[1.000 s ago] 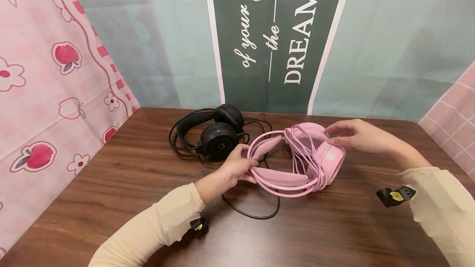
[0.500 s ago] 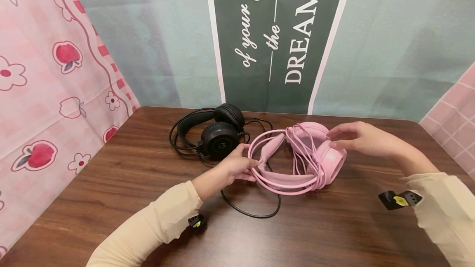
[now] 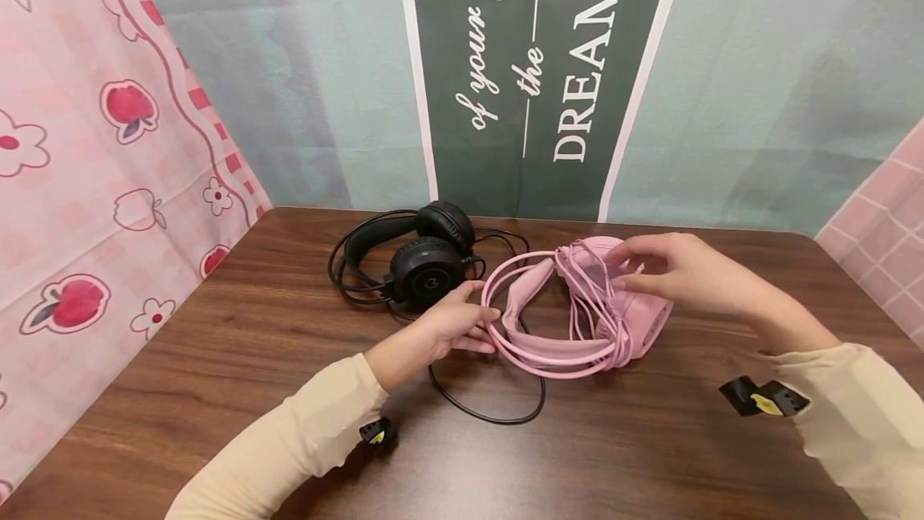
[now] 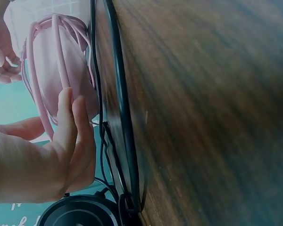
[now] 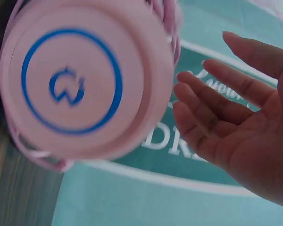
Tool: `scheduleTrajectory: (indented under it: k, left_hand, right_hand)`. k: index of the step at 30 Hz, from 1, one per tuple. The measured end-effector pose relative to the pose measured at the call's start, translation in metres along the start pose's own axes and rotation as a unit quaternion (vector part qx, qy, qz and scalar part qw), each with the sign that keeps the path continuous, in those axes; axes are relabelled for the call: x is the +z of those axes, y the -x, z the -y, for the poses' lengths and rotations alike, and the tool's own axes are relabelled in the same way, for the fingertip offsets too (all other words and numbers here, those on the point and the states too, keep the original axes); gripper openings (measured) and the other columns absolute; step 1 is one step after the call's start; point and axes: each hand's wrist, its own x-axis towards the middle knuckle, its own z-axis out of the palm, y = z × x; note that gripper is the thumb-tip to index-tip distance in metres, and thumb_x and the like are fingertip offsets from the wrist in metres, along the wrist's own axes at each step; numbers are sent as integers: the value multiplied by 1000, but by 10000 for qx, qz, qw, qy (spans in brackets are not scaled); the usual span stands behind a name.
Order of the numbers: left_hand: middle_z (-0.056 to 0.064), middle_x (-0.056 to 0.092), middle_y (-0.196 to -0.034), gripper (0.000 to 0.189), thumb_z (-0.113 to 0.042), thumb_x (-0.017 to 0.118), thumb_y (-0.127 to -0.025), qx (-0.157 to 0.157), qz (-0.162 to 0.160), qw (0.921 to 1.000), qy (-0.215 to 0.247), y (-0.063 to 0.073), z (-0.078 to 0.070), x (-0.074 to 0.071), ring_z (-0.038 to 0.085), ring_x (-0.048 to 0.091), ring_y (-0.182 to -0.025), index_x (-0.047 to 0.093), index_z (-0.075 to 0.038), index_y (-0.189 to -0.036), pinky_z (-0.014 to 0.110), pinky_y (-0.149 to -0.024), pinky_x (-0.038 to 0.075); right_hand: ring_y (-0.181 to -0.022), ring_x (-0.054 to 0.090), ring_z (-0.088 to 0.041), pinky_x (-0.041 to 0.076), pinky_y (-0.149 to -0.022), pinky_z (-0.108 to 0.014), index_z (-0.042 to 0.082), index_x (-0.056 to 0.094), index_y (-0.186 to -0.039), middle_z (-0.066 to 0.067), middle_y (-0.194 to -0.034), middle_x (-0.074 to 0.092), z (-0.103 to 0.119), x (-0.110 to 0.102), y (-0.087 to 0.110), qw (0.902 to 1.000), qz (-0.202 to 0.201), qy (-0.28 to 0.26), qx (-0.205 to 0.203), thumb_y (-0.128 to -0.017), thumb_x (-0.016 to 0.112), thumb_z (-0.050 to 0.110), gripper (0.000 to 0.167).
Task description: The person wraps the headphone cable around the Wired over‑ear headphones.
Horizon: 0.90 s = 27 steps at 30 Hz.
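Right hand (image 3: 667, 273) shifts leftward, fingers apart, over the pink plastic headset (image 3: 645, 316) near the far edge of the brown wooden table (image 3: 613, 440); left hand (image 3: 462, 321) pinches it, seemingly steadying; its thin cord (image 3: 614, 308) probably needs gripping next.

Pink headset (image 5: 89, 77) common to all three views

Pink headset (image 3: 559, 346) in left grip (image 3: 462, 326), right grip (image 3: 674, 273) at its earcups (image 3: 647, 313). Black headset (image 3: 429, 275) on counter (image 3: 635, 440), left of pink headset.
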Motion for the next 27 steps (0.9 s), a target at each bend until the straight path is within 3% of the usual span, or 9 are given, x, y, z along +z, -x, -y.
scheduleTrajectory:
  k: [4, 14, 21, 27]
  left_hand:
    - [12, 53, -73, 54, -2, 52, -89, 47, 36, 10000, -17, 1, -1, -1, 16, 57, -58, 29, -8, -137, 31, -59, 57]
    - [12, 52, -76, 54, -2, 52, -89, 46, 130, 9999, -89, 3, -1, -2, 17, 57, -59, 28, -7, -138, 33, -60, 57]
    - [12, 51, -77, 54, -4, 52, -89, 16, 136, 9999, -84, 4, -2, -3, 18, 57, -61, 29, -8, -138, 37, -64, 57]
    - [13, 51, -82, 54, -4, 53, -89, -9, 95, 9999, -113, 4, 0, -3, 19, 58, -63, 30, -7, -138, 37, -65, 57]
  right_hand:
    - [-71, 54, -5, 50, -60, -24, 9, 67, -99, 0, -90, 64, 18, 11, -3, 9989, 92, -102, -438, -78, 71, 10, 21]
    - [-74, 54, -9, 49, -65, -29, 9, 66, -97, 7, -88, 63, 46, 41, -11, 9922, 475, 15, -1149, -77, 72, 13, 21]
    - [-86, 59, -16, 51, -76, -33, 6, 65, -98, -1, -93, 64, 51, 66, -13, 9905, 854, -75, -1073, -77, 68, 5, 21]
    - [-73, 51, -9, 47, -63, -25, 7, 64, -89, 4, -81, 57, 51, 79, -10, 9918, 825, -5, -972, -73, 70, 3, 18]
